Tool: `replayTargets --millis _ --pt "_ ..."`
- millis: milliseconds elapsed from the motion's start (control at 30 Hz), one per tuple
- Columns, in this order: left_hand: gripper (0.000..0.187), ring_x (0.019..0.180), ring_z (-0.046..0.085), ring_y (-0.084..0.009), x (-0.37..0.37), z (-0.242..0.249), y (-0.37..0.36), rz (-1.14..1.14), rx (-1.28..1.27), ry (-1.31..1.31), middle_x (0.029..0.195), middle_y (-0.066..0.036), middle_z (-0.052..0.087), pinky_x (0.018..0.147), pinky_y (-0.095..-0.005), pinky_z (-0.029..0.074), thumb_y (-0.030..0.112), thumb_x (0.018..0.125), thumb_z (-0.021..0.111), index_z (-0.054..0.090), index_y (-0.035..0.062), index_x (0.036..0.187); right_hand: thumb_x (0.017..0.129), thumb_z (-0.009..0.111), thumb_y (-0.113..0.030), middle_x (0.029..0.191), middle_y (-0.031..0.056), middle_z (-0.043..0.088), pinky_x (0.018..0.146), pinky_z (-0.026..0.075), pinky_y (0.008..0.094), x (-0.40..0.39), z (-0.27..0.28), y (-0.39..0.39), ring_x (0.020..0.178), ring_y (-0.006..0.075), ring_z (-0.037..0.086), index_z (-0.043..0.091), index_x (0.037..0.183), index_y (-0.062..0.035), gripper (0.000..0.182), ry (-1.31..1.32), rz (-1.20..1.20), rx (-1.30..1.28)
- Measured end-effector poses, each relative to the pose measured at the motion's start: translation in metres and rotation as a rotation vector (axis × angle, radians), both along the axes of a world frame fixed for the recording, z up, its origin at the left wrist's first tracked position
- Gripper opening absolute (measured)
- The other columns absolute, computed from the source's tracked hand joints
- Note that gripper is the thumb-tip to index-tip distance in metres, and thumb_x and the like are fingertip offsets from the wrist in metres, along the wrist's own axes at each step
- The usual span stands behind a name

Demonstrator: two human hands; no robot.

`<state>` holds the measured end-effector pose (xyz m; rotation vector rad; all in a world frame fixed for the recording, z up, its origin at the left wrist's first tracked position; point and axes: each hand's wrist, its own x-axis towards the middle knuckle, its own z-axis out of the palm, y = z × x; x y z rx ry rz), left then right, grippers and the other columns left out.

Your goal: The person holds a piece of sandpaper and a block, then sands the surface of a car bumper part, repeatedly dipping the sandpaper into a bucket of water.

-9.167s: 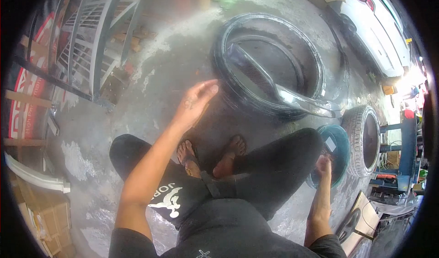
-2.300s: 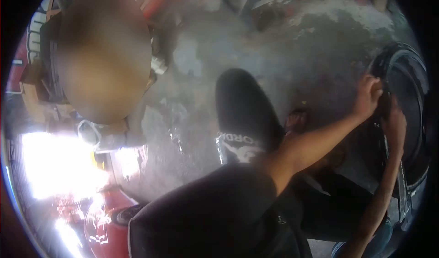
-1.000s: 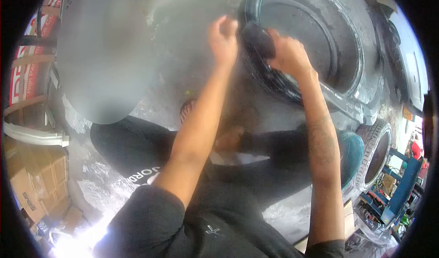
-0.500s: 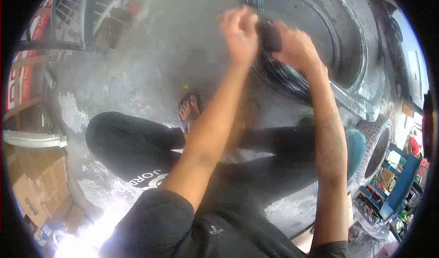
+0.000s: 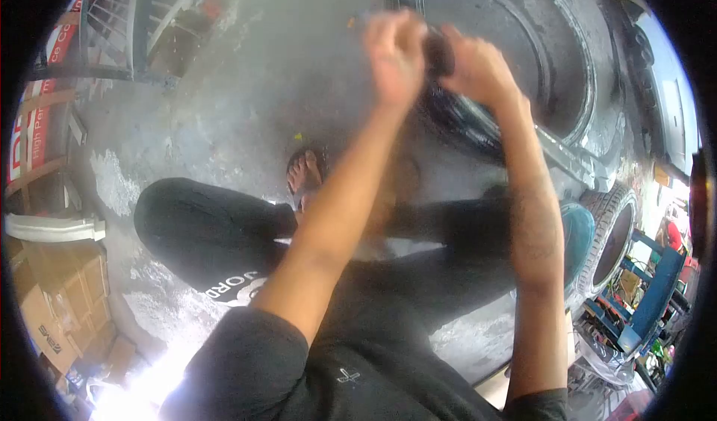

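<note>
My left hand [image 5: 397,57] is closed in a fist and slightly smeared by motion, over the near-left edge of a big black tyre [image 5: 549,70]. A blurred thin thing with an orange spot [image 5: 351,22] shows past its knuckles; I cannot tell what this hand holds. Just to its right, my right hand [image 5: 482,72] has its fingers curled round a dark, rounded object [image 5: 439,54], which fills the gap between the two hands. Beneath them the tyre's wet-looking tread [image 5: 459,119] shines.
A metal bar [image 5: 564,156] runs beside the tyre towards a second tyre [image 5: 611,234]. By my right arm is a teal round thing [image 5: 576,245]. Cardboard boxes [image 5: 67,294] and a white curved piece [image 5: 56,228] lie left, below a metal frame [image 5: 138,25]. A blue metal stand [image 5: 653,298] is right.
Both hands stay together over the tyre's edge, with only a slight shift. The whole view has moved a little to the left.
</note>
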<state>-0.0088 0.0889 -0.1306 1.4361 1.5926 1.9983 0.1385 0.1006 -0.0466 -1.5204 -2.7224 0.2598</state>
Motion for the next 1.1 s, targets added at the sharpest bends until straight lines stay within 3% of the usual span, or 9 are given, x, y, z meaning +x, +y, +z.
replayTargets --millis 100,233,333,467,567,700,867,1033,1100 --pt "0.026 0.107 0.066 -0.0344 0.007 -0.004 0.004 0.067 0.037 -0.071 0.111 -0.017 0.067 0.097 -0.0414 0.051 0.01 0.088 0.081 0.072 0.001 0.111 0.07 0.083 -0.019 0.09 0.0252 0.074 0.078 0.061 0.053 -0.001 0.005 0.005 0.09 0.0453 0.073 0.055 0.135 -0.003 0.072 0.0 0.011 0.03" --pt "0.025 0.1 0.065 -0.0338 0.005 0.0 -0.008 -0.002 0.044 0.081 0.107 -0.016 0.068 0.09 -0.0414 0.051 0.012 0.089 0.081 0.072 0.0014 0.109 0.071 0.084 -0.019 0.09 0.0264 0.073 0.08 0.06 0.0527 0.001 0.006 0.007 0.091 0.0457 0.073 0.054 0.134 -0.0031 0.071 0.014 0.001 0.049" --pt "0.031 0.098 0.066 -0.0297 -0.017 -0.007 0.033 0.063 -0.062 -0.037 0.113 -0.016 0.071 0.088 -0.0399 0.051 0.02 0.092 0.081 0.073 0.0011 0.115 0.07 0.085 -0.018 0.091 0.0259 0.074 0.082 0.059 0.0527 -0.002 0.011 0.002 0.093 0.0462 0.072 0.056 0.133 -0.0025 0.07 0.042 0.004 0.007" --pt "0.04 0.096 0.065 -0.0255 -0.031 -0.027 0.001 0.108 -0.187 -0.302 0.11 -0.013 0.07 0.086 -0.0386 0.052 0.028 0.095 0.08 0.071 0.0007 0.123 0.07 0.085 -0.019 0.091 0.0253 0.074 0.082 0.059 0.052 -0.003 0.014 0.004 0.093 0.046 0.072 0.057 0.133 -0.0023 0.071 0.063 0.009 0.045" --pt "0.04 0.098 0.065 -0.026 -0.012 -0.02 -0.033 -0.019 -0.165 -0.057 0.11 -0.014 0.069 0.086 -0.0383 0.052 0.026 0.095 0.081 0.07 0.0009 0.125 0.069 0.085 -0.018 0.091 0.0254 0.074 0.081 0.059 0.052 -0.006 0.014 0.005 0.092 0.0456 0.072 0.057 0.134 -0.0023 0.072 0.058 -0.001 0.024" --pt "0.031 0.101 0.064 -0.0291 -0.006 -0.018 0.013 0.117 0.068 -0.034 0.106 -0.015 0.067 0.089 -0.0393 0.052 0.015 0.09 0.081 0.07 0.0018 0.115 0.069 0.086 -0.018 0.091 0.0256 0.074 0.079 0.06 0.0522 -0.002 0.009 0.005 0.09 0.0454 0.073 0.057 0.135 -0.003 0.073 0.053 0.01 0.019" --pt "0.024 0.1 0.065 -0.0305 -0.01 -0.013 -0.006 0.021 0.061 -0.011 0.105 -0.015 0.065 0.087 -0.04 0.052 0.008 0.091 0.077 0.07 0.0019 0.112 0.07 0.085 -0.018 0.089 0.0258 0.074 0.079 0.059 0.0533 -0.001 0.005 0.006 0.089 0.0461 0.073 0.057 0.134 -0.0035 0.072 0.042 0.038 0.096" --pt "0.02 0.103 0.065 -0.0307 0.001 -0.013 -0.025 -0.033 -0.03 -0.127 0.108 -0.015 0.066 0.092 -0.0403 0.052 0.008 0.093 0.076 0.07 -0.0004 0.11 0.07 0.086 -0.019 0.092 0.0264 0.074 0.081 0.059 0.0542 -0.001 0.008 0.012 0.092 0.047 0.072 0.056 0.136 -0.004 0.074 0.06 0.051 0.074" --pt "0.024 0.104 0.065 -0.0297 -0.001 -0.02 -0.02 0.03 -0.002 -0.038 0.108 -0.015 0.067 0.092 -0.0404 0.051 0.017 0.094 0.078 0.071 0.0009 0.11 0.07 0.086 -0.02 0.092 0.027 0.074 0.083 0.059 0.0538 -0.004 0.006 0.008 0.092 0.0471 0.072 0.056 0.137 -0.0037 0.075 0.018 0.011 0.042"
